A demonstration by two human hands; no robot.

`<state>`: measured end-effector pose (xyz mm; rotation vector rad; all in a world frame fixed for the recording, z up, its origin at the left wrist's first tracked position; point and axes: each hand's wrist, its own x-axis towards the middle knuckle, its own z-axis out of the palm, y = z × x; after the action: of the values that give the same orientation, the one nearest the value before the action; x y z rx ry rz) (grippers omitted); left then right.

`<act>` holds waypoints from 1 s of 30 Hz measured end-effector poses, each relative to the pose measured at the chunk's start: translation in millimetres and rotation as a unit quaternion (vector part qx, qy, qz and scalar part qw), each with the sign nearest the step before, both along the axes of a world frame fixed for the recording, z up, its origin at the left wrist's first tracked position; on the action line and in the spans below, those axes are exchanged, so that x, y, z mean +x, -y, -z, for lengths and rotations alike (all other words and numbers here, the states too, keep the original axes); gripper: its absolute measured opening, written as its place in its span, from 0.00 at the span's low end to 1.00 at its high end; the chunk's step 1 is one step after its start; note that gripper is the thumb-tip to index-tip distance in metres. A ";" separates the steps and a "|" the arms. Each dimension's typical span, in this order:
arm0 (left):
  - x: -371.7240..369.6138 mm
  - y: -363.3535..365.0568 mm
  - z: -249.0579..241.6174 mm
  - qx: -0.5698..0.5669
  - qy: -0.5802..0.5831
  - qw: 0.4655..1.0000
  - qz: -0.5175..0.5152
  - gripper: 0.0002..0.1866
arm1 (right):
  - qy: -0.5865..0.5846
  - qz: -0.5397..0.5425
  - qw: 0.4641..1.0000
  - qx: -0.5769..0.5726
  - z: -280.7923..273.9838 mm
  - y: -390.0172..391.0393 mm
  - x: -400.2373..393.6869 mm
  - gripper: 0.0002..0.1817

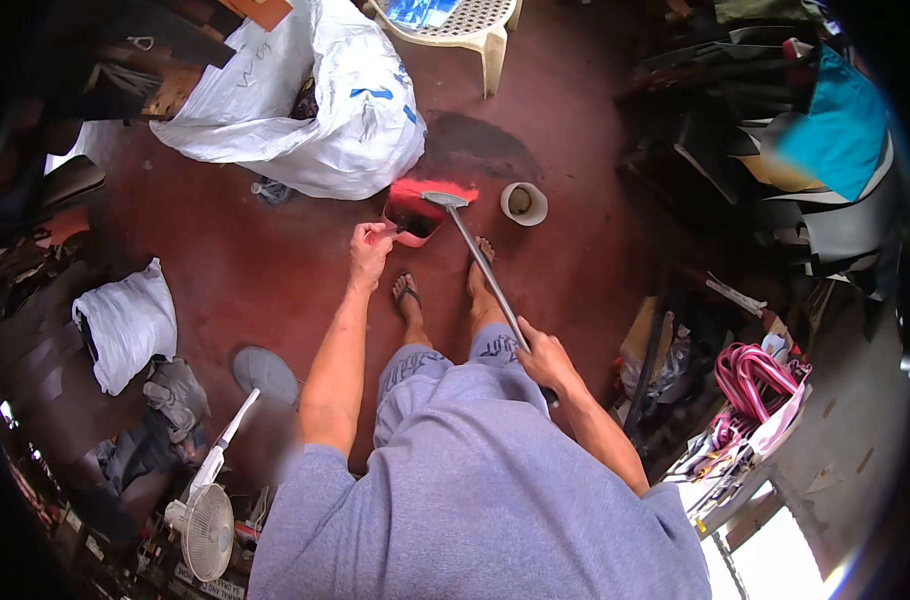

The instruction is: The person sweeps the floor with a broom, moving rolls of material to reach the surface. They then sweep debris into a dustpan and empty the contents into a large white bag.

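Held in front of my feet is a red dustpan [415, 228], with dark matter inside its pan. My left hand [371, 254] is closed round its handle. A broom with red bristles [459, 188] and a grey head reaches the dustpan's far edge. Its long grey handle [482, 262] slants down to my right hand [542, 357], whose fingers are wrapped round it near the lower end. Just right of the broom head stands a whitish round container [524, 204] with something brownish inside.
A large white sack [365, 130] lies beyond the dustpan, near a plastic chair [465, 30]. At the left are a smaller white bag [130, 325] and a standing fan [208, 532]. Piled materials [835, 130] and pink straps [755, 385] line the right. A dark patch marks the red floor [235, 240].
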<state>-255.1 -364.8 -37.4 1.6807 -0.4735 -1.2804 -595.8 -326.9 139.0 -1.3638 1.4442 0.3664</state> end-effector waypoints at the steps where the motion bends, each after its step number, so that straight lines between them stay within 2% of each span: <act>1: 7.2 -5.6 -2.1 0.004 -0.009 1.000 0.010 0.14 | -0.013 0.008 1.000 -0.006 -13.9 -7.3 -0.5 0.35; 4: 29.4 -32.6 -4.5 -0.017 -0.025 0.999 0.018 0.14 | -0.056 0.017 0.997 -0.042 -40.9 -16.6 2.5 0.34; 5: 35.7 -41.8 -4.3 -0.030 -0.028 0.999 0.016 0.14 | -0.049 0.005 0.995 -0.090 -29.4 -15.7 1.4 0.35; 7: 44.6 -56.4 -9.9 -0.037 -0.030 0.999 0.010 0.14 | -0.082 -0.009 0.991 -0.106 -1.1 5.5 14.0 0.35; 9: 53.5 -69.3 -14.1 -0.035 -0.026 0.999 0.010 0.14 | -0.080 -0.009 0.988 -0.135 63.6 21.7 18.4 0.36; 11: 60.5 -71.8 -12.6 -0.029 -0.018 0.999 0.014 0.14 | -0.135 -0.020 0.986 -0.095 98.3 37.1 41.2 0.35; 13: 65.1 -72.6 -2.0 -0.008 0.000 0.999 0.031 0.13 | -0.135 -0.024 0.990 -0.041 95.8 25.4 71.6 0.34; 15: 63.1 -74.4 7.0 0.005 0.019 0.999 0.050 0.13 | -0.126 -0.079 0.989 0.014 88.4 -2.8 86.1 0.32; 17: 60.9 -69.4 8.2 0.002 0.046 0.997 0.065 0.12 | -0.108 -0.103 0.989 0.016 79.4 -41.4 92.1 0.23; 19: 64.3 -67.6 8.5 -0.006 0.054 0.994 0.097 0.13 | -0.054 -0.069 0.993 0.077 36.4 -61.6 88.8 0.28; 21: 69.7 -66.1 7.6 -0.014 0.055 0.989 0.137 0.13 | 0.001 -0.068 0.998 0.008 22.0 -110.8 68.9 0.36; 25: 95.6 -73.8 -17.6 -0.028 0.070 0.974 0.212 0.13 | 0.012 0.059 0.997 0.056 -58.7 -183.0 50.1 0.35; 27: 120.2 -84.3 -21.8 -0.041 0.068 0.970 0.231 0.12 | 0.015 0.074 0.994 -0.083 -70.5 -237.5 26.9 0.35; 28: 130.4 -90.6 -21.7 -0.044 0.048 0.970 0.235 0.12 | -0.007 0.160 0.987 -0.025 -83.3 -246.7 24.9 0.35; 30: 147.5 -100.9 -24.6 -0.035 0.064 0.956 0.284 0.12 | -0.051 0.322 0.941 0.092 -110.5 -252.2 22.3 0.34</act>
<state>-107.5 -263.9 -12.8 1.6311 -1.1282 -1.5355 -573.6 -74.7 249.5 -0.6715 1.7988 0.1357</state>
